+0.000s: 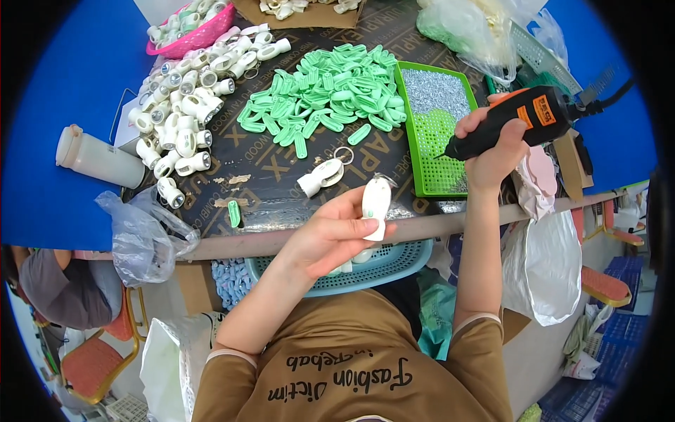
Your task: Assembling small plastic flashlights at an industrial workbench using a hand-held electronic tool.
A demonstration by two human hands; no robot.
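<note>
My left hand (pixel 330 235) is closed on a small white keychain flashlight (pixel 377 205), held upright just over the table's near edge. In my right hand (pixel 496 151) is a black electric screwdriver (pixel 517 121) with orange labels, its tip pointing left above the green perforated tray (pixel 415 165). Small silver screws (pixel 439 91) fill the tray's far part. A second white flashlight (pixel 322 177) with a metal ring lies on the table beyond my left hand. Farther back is a heap of green plastic pieces (pixel 323 91); one green piece (pixel 234 214) lies apart at the left.
Many white flashlights (pixel 186 105) are piled at the left, near a pink basket (pixel 193 46) and a pale bottle (pixel 98 156). A clear plastic bag (pixel 148 235) hangs over the front edge. Below the edge, a blue basket (pixel 401 265) sits at my lap.
</note>
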